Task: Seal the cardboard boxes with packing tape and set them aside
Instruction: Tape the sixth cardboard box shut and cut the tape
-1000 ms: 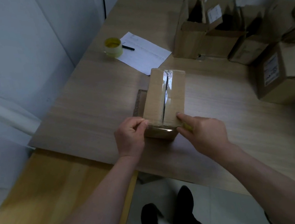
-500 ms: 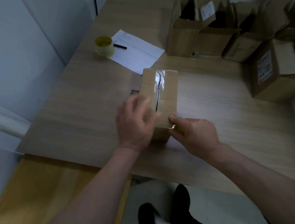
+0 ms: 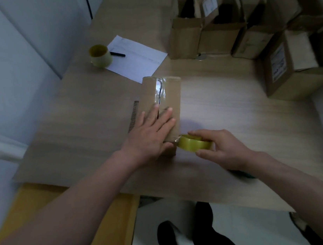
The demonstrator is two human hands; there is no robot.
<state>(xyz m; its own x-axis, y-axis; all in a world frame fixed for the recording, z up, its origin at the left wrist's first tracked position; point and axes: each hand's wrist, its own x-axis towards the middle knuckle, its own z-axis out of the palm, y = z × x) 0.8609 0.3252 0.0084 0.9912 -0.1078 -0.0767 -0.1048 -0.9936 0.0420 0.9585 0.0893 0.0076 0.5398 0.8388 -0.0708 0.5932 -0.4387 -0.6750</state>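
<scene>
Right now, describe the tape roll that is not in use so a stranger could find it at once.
Start at the wooden table and go to its far left part, near the wall. There a white sheet of paper lies with a black pen on it, and the spare tape roll stands at the sheet's left corner. Unlike the tape roll in the right hand, nobody touches it.

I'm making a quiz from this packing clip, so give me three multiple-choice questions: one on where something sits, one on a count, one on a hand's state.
1. Where is the pen?
A) on the paper sheet
B) on the box
C) on the floor

2. How many tape rolls show?
A) one
B) two
C) four

3. What is the left hand doing?
A) gripping a roll
B) hanging idle
C) pressing flat on the taped box

Key: 1 A, the pen lies across the sheet. 2 B, one roll by the sheet, one roll in the right hand. 3 C, straight fingers lie on the box top.
</scene>
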